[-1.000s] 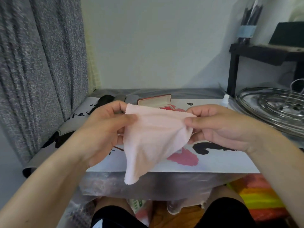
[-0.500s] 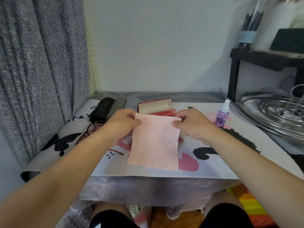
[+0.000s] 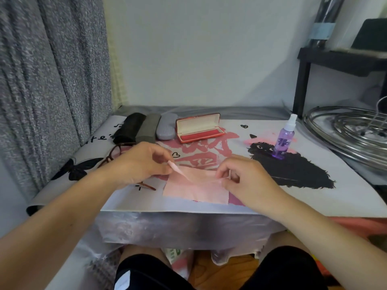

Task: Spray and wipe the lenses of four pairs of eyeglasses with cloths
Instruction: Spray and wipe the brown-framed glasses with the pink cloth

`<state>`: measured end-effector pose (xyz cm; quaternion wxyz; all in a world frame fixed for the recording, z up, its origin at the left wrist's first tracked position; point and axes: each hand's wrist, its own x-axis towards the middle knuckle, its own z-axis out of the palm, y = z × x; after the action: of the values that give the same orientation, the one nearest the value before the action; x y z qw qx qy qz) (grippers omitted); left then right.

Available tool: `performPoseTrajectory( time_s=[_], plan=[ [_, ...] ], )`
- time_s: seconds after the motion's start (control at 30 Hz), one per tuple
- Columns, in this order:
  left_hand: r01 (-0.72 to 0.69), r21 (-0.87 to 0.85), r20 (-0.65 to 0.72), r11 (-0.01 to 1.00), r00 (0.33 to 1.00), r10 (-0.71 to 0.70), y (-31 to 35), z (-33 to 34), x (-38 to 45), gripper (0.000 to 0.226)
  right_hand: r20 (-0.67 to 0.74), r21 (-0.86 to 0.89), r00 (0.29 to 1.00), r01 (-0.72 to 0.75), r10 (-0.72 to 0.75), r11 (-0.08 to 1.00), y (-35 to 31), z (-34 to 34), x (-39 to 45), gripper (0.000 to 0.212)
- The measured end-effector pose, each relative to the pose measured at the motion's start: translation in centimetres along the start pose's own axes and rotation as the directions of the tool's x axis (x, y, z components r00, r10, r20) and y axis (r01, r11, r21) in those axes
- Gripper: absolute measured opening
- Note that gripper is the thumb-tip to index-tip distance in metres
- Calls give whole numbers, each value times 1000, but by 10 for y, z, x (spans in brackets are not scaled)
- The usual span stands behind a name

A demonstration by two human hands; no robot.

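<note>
A pink cleaning cloth lies mostly flat on the printed table mat near the front edge. My left hand pinches its far left corner, lifted a little off the mat. My right hand pinches the far right edge. Brown-framed eyeglasses lie on the mat behind my left hand, partly hidden by it. A purple spray bottle stands upright to the right on the black cat print.
An open red glasses case sits at the back, beside it three closed cases: black, grey-brown and light grey. A metal rack lies at the right, a grey curtain hangs at the left.
The cloth went from hanging in the air between both hands, near my face, to lying spread on the mat. Both hands moved forward and down with it.
</note>
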<state>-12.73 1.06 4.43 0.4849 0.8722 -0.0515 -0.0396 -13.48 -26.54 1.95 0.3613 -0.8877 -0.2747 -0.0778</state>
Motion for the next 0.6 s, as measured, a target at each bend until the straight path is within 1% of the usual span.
performPoseTrajectory(
  time_s=[0.1, 0.23, 0.3, 0.43, 0.47, 0.53, 0.57, 0.6],
  plan=[
    [-53, 222, 43, 974, 998, 45, -3, -2, 2, 26, 54, -2, 999, 4, -4, 1000, 2, 4, -8, 26],
    [-93, 419, 101, 903, 993, 55, 3, -1, 6, 24, 87, -62, 996, 32, -26, 998, 2, 3, -9, 23],
    [-126, 463, 129, 877, 989, 73, 4, -1, 7, 23, 116, -82, 993, 41, -31, 996, 5, 1, -10, 22],
    [-195, 493, 177, 848, 977, 122, 1, -3, 5, 28, 139, -85, 989, 58, -46, 995, 6, 0, -13, 21],
    [-198, 506, 192, 839, 975, 114, 1, -3, 3, 31, 161, -99, 986, 59, -43, 993, 5, -1, -14, 20],
    [-195, 561, 250, 804, 966, 60, 3, -3, -1, 41, 272, -132, 962, 61, -23, 989, 2, -4, -14, 16],
    [-192, 579, 261, 792, 964, 43, 4, -4, -1, 45, 335, -132, 942, 48, -1, 990, 1, -8, -15, 14],
    [-184, 568, 241, 802, 969, 52, 5, -5, 0, 47, 367, -114, 930, 21, 23, 993, 0, -12, -15, 13]
  ],
)
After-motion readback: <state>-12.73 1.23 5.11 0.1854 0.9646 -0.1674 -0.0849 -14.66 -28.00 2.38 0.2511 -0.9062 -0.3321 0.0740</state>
